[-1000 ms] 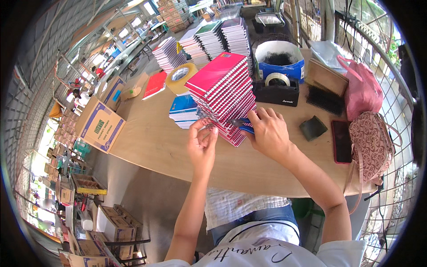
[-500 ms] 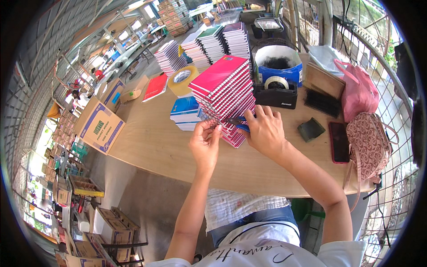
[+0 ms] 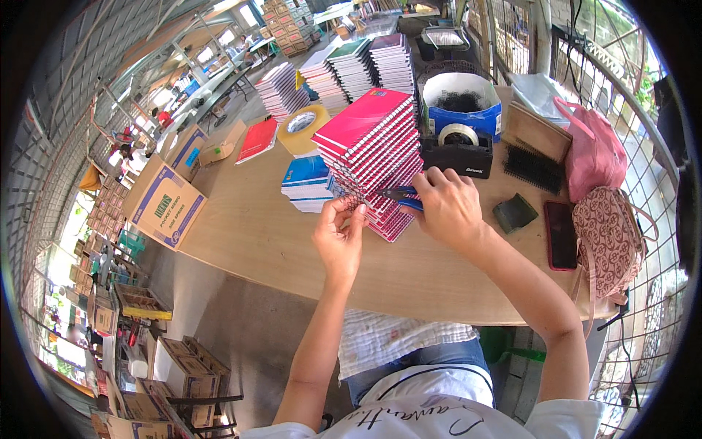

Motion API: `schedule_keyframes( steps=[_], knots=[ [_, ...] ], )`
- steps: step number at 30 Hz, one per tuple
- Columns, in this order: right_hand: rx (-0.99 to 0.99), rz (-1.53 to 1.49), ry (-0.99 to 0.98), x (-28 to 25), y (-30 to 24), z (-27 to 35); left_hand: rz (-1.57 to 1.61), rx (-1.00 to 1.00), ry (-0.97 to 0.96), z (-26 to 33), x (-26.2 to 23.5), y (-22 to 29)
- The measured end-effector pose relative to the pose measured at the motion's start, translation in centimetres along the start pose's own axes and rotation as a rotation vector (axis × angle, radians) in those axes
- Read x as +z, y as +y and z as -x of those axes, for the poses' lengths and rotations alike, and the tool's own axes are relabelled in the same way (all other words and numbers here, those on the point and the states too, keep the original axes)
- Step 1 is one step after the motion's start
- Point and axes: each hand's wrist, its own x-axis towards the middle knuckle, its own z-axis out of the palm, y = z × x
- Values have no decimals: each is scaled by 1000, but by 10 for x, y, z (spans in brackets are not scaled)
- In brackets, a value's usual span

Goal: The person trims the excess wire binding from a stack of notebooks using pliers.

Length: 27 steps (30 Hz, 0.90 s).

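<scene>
A tall stack of red spiral-bound notebooks (image 3: 369, 121) stands in front of me, white page edges and wire coils showing on its near sides. My right hand (image 3: 447, 203) is wrapped round the blue handles of a pair of pliers (image 3: 402, 196), whose dark jaws point left across the stack's front. At the near left side of the stack, the thumb and fingers of my left hand (image 3: 340, 230) are pinched together close to the coils. Whatever lies between those fingertips is too small to make out. Blue-covered notebooks (image 3: 306, 179) sit just left of the stack.
Behind are a roll of tape (image 3: 303, 130), a black tape dispenser (image 3: 457, 157) and a blue-and-white tub (image 3: 462, 110) of black coils. To the right lie a phone (image 3: 561, 235), a patterned bag (image 3: 610, 230) and a pink bag (image 3: 594, 150). A carton (image 3: 167, 205) stands at the table's left edge.
My right hand and the pliers have shifted slightly right, and the wrist has turned a little. My left hand keeps its pinch in nearly the same place.
</scene>
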Motion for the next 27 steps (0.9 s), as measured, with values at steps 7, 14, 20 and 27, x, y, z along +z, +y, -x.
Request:
schedule_keyframes(
  steps=[7,14,20,27],
  knots=[
    [-12,69,-10,1,-15,-6,29,26,3,0,2,-1],
    [-21,110,-14,0,-20,-6,-32,55,4,-1,0,0],
    [-19,75,-124,13,-7,-13,-19,9,3,-1,1,-1],
    [-22,110,70,-11,-7,-6,53,-5,-19,-1,-1,5]
  ],
)
